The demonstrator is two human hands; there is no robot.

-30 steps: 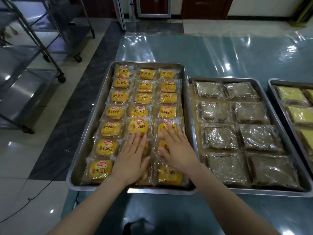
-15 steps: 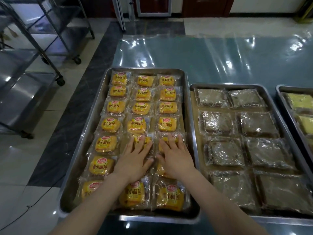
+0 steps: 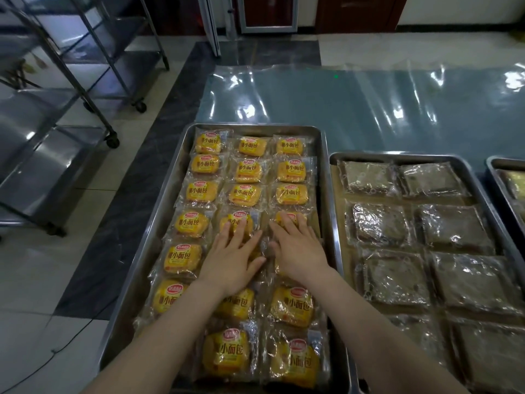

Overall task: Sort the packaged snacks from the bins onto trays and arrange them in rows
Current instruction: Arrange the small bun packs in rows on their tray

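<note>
Hands: left hand (image 3: 231,258), right hand (image 3: 297,248) laid flat, fingers spread.
Packets (image 3: 230,222): two beneath, mostly covered.
Tray (image 3: 167,200): near edge cut off.

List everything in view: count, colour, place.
metal trays: three, silver, on table, rightmost cut off
small bread packets: about twenty, yellow, three columns in left tray
wrapped snack packets: eight, brown, two columns in middle tray
partly seen packet: one, yellowish, right tray
table: one, blue-green under clear film
wheeled racks: two, steel, floor at left
left hand: one, flat on middle column
right hand: one, flat on right column
</note>
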